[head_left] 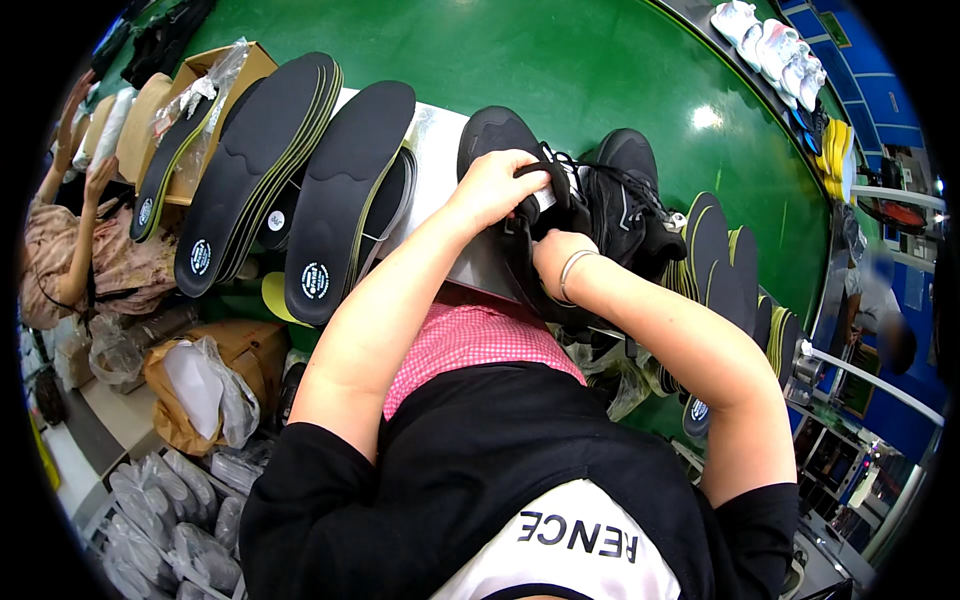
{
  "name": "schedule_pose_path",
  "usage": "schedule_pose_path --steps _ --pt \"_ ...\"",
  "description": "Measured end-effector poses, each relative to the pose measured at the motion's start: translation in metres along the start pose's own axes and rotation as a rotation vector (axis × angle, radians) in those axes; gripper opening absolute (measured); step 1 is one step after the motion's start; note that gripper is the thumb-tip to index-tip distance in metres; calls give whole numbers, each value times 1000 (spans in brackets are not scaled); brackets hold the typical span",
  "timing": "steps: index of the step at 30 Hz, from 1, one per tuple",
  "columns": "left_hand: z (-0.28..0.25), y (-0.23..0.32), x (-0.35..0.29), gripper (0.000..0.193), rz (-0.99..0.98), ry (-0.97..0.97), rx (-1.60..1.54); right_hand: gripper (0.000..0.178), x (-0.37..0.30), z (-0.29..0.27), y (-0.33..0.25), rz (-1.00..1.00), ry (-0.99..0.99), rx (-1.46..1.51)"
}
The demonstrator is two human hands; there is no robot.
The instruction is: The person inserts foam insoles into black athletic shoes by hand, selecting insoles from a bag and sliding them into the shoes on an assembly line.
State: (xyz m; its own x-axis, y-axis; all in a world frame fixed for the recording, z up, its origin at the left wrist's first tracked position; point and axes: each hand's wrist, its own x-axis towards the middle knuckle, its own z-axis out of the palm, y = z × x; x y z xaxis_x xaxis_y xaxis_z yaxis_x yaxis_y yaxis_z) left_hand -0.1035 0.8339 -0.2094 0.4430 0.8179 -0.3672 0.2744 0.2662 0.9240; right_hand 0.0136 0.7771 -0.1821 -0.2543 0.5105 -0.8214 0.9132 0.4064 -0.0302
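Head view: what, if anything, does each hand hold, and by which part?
Left hand: left black shoe, by its tongue area. Right hand: at that shoe's opening; grip hidden.

Bright, fairly even indoor light. White glare spot on green floor (pixel 600 60), upper right. Black shoes (pixel 626 152) dark, inner folds hard to read. Insoles (pixel 255 115) crisp. Pale rail (pixel 878 384) bends near blacked-out rim. Person (pixel 880 305) at right blurred.
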Motion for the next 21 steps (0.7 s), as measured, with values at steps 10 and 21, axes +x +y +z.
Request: schedule_pose_path --steps 10,21 --pt "1 1 -1 30 35 2 -26 23 2 24 -5 104 229 -4" --pt "14 -2 -6 25 332 253 162 25 27 32 9 -77 505 753"
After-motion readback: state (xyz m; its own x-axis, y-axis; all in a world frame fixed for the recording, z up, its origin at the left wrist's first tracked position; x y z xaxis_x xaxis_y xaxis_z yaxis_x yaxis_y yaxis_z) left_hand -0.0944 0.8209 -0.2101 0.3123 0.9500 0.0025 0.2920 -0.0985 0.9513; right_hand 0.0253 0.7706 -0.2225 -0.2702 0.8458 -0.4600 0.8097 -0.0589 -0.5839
